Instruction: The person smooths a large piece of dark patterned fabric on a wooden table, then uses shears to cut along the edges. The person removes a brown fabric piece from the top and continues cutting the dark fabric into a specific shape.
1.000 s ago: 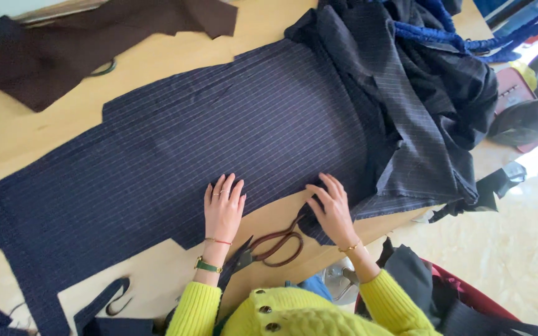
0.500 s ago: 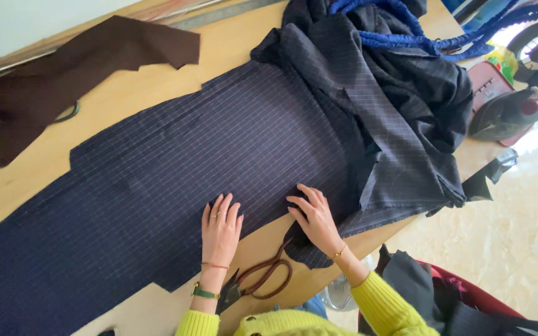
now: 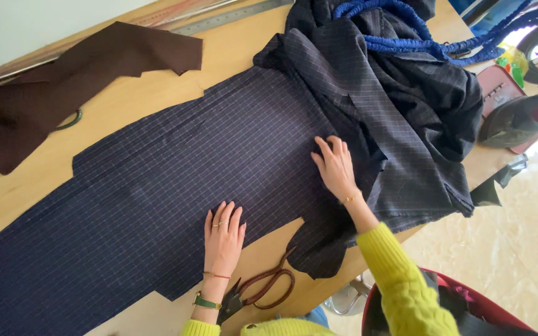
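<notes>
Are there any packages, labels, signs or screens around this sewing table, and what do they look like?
None that I can make out: no package, label, sign or screen shows.
Table: pale wood, with navy checked fabric under both flat hands, left hand, right hand.
Scissors: brown handles, near edge.

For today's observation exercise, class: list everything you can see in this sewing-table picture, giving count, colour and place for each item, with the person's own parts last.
Checked fabric: one, dark navy, spread flat across the table.
Bunched fabric: one heap, dark navy, at the table's right end.
Brown fabric: one piece, dark brown, far left of the table.
Scissors: one pair, brown handles, near table edge beside the left wrist.
Blue cord: one, blue, on top of the heap.
Metal ruler: one, grey, far table edge.
Table: one, light wood.
Left hand: flat on the checked fabric.
Right hand: flat on the fabric beside the heap.
</notes>
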